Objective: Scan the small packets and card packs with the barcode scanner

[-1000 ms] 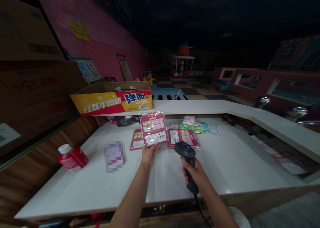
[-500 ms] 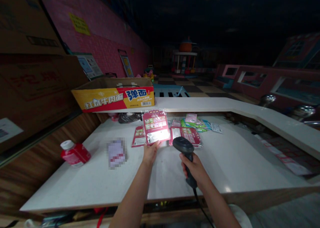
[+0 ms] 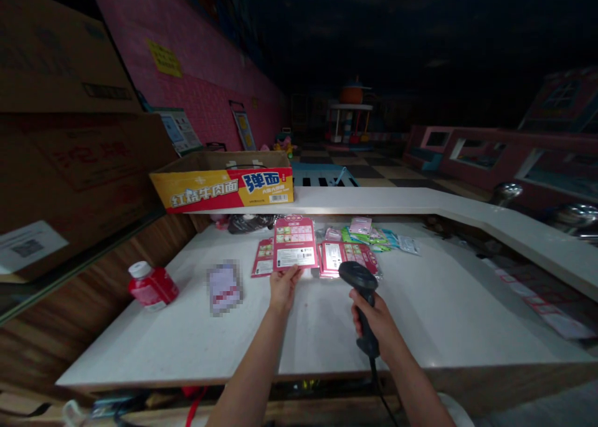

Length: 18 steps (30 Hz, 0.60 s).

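Note:
My left hand (image 3: pixel 284 288) pinches the lower edge of a pink printed packet (image 3: pixel 295 240), which is held up with its small pictures and white label facing me. In my right hand (image 3: pixel 376 318) is a black barcode scanner (image 3: pixel 359 276), gripped by its handle, with a cable running down from it. The scanner head is to the right of the packet and apart from it. Behind the held packet, another pink packet (image 3: pixel 262 259) lies on the white counter (image 3: pixel 322 333). More pink packets (image 3: pixel 350 257) lie to the right, just beyond the scanner.
Green and blue packets (image 3: pixel 369 235) lie under the raised ledge (image 3: pixel 364 199). An open yellow-and-red carton (image 3: pixel 224 187) sits on that ledge. At left are a red bottle (image 3: pixel 153 288) with a white cap, a blurred-out item (image 3: pixel 225 288) and stacked cardboard boxes (image 3: pixel 84 159).
The held packet has come down a little, and the glare on its label is gone. My right hand and the scanner have shifted slightly right, away from the packet. The view has moved slightly.

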Each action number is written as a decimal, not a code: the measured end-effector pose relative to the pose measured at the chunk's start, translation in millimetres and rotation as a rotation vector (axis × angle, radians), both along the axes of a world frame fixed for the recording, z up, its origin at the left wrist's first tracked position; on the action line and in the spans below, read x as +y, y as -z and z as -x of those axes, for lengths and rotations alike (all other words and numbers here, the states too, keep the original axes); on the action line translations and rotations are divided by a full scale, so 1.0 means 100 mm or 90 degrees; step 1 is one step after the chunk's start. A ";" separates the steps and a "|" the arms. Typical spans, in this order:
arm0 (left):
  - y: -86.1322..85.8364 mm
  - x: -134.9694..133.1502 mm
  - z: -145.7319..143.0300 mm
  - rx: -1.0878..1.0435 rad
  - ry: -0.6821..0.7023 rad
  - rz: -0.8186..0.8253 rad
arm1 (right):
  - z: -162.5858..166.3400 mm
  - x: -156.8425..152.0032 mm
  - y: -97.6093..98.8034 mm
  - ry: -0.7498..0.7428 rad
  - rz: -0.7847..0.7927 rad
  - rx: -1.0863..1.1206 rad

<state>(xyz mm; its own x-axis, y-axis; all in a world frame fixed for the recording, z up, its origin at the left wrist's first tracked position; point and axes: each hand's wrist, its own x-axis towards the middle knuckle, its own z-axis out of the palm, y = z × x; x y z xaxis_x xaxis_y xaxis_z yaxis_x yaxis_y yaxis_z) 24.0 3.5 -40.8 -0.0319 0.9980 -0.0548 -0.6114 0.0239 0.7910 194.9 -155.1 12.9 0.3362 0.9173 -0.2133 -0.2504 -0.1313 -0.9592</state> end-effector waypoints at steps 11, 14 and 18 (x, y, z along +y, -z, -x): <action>-0.06 0.17 0.32 0.091 -0.186 0.046 | -0.50 -0.11 0.35 0.031 -0.047 0.178; -0.05 0.16 0.40 0.159 -0.176 0.101 | -0.57 -0.13 0.44 0.000 -0.096 0.269; -0.04 0.05 0.57 0.472 -0.155 0.125 | -0.65 -0.15 0.52 -0.001 -0.127 0.381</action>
<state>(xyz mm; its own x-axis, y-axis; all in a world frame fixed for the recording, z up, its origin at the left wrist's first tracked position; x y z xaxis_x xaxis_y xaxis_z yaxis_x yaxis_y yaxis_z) -32.6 8.1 -36.7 -0.3445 0.9326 -0.1072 0.0655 0.1378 0.9883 260.2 -170.3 -39.5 0.2101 0.9593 -0.1887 -0.7509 0.0348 -0.6596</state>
